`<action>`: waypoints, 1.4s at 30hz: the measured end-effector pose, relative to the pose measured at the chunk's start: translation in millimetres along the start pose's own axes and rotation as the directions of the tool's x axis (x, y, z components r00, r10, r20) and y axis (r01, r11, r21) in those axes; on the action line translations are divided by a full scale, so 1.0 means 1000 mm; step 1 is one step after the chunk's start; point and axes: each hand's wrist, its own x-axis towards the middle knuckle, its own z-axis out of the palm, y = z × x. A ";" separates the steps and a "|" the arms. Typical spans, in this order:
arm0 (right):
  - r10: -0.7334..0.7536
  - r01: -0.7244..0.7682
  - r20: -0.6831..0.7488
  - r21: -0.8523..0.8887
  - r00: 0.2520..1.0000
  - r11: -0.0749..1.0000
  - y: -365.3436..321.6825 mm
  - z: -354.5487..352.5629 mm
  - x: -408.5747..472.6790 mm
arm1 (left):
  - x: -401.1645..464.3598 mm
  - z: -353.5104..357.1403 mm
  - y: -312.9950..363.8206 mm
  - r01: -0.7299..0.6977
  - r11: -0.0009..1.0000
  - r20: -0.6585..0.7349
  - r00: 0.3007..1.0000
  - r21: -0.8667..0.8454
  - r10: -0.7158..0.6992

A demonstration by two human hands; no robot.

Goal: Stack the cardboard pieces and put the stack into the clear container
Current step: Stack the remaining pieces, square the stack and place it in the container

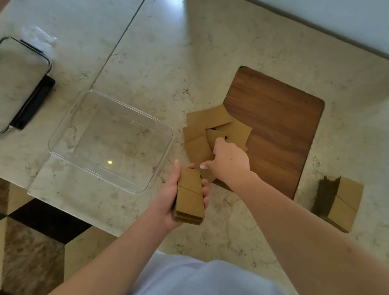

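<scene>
While left hand (173, 193) is gripping partial stack (191, 197) beside clear container (111, 140), right hand (230, 158) is reaching into loose cardboard pieces (211, 130) on table (150, 56), grasp hidden. Taking one piece, squaring edges before adding.

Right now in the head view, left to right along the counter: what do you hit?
Lid → clear container → left hand holding a cardboard stack → right hand on the loose cardboard pieces → wooden board → second cardboard stack.
</scene>
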 end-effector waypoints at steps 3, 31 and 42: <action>0.014 -0.014 -0.004 0.064 1.000 0.998 0.006 0.006 -0.006 | -0.002 0.003 0.001 -0.005 1.000 0.000 1.000 0.022 0.005; 0.289 -0.149 0.144 0.989 0.946 -0.006 0.065 -0.014 -0.142 | -0.023 0.030 -0.036 0.011 0.954 0.003 1.000 0.299 -0.012; 0.451 0.008 -0.108 0.976 0.886 0.218 0.031 -0.002 -0.158 | -0.028 0.044 -0.037 -0.055 0.954 0.015 0.999 0.295 0.052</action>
